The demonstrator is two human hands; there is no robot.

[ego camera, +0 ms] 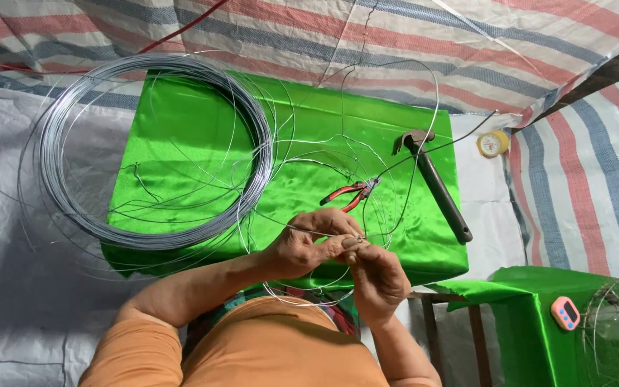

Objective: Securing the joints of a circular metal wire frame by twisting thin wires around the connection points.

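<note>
My left hand [302,247] and my right hand [377,276] meet over the near edge of a table covered in shiny green cloth [309,122]. Both pinch a thin silver wire [281,228] where fingertips touch, with loose loops of it curling around and below the hands. A large coil of grey wire [73,208] lies on the table's left side, overhanging its edge. Red-handled pliers [349,193] rest just beyond my hands. A hammer [435,183] with a dark handle lies at the table's right.
A yellow tape measure [493,143] sits on the ground sheet past the hammer. A second green-covered stand [539,315] at lower right carries a small pink timer [565,313] and a wire object. Striped tarpaulin hangs behind and to the right.
</note>
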